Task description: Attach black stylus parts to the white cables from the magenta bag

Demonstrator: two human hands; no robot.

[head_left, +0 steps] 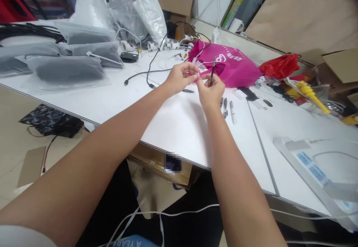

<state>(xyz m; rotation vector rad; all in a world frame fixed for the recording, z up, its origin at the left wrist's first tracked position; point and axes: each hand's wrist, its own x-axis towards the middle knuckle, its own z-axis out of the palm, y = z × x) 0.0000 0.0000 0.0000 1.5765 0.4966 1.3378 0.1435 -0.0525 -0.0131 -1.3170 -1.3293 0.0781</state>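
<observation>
My left hand (181, 77) is closed in a pinch, its fingertips meeting those of my right hand over the white table. Whatever small thing lies between the fingertips is too small to make out. In my right hand (212, 90) a dark pen (213, 70) stands upright between the fingers. A dark, slim pen-like piece (188, 90) rests on the table just below my hands. Several pens lie right of my right wrist, among them a clear white one (233, 113) and a dark-tipped one (225, 107). Behind both hands sits a pink bag (237, 66) with white print.
Grey plastic packages (65, 70) lie at the left. A black cable (137, 75) curls beside white lamp sockets (152, 46). Right of the pink bag are a red bag (281, 67) and a yellow tool (313, 96). A white power strip (310, 168) lies at the right.
</observation>
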